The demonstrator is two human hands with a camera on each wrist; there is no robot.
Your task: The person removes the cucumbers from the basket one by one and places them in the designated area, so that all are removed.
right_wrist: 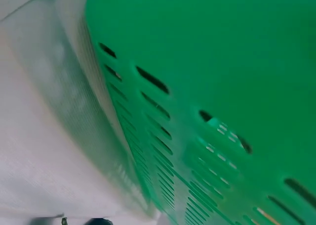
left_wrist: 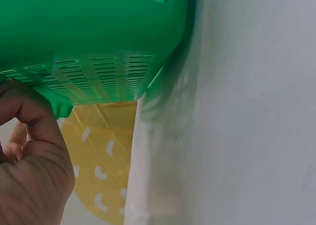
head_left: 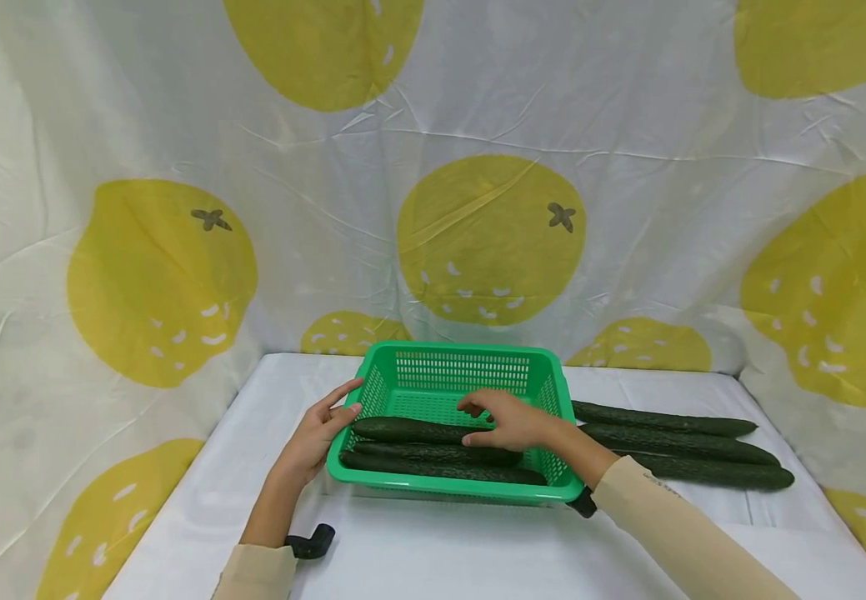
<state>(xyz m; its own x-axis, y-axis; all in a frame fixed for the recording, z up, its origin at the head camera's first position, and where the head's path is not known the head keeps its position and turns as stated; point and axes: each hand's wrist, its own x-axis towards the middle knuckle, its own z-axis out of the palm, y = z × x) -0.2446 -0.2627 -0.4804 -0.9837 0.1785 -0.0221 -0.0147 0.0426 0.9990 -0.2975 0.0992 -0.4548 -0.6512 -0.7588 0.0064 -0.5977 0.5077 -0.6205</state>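
A green plastic basket (head_left: 448, 488) with slotted walls stands in the middle of the table. My left hand (head_left: 314, 437) grips its left rim, thumb on top and fingers along the outer side; in the left wrist view, the curled left hand (left_wrist: 34, 151) is against the wall. Inside, three long dark-green cucumbers lie side by side along the near half: a back one (head_left: 410, 430), a middle one (head_left: 440, 452) and a front one (head_left: 448, 472). Over the right end of the back cucumber is my right hand (head_left: 511, 423), fingers loosely bent and apart from the thumb.
Right of the basket, three more cucumbers lie roughly parallel on the white-covered table (head_left: 417, 550): a far one (head_left: 673, 419), a middle one (head_left: 688, 443) and a near one (head_left: 718, 472). A lemon-print curtain (head_left: 628, 108) hangs behind and along both sides.
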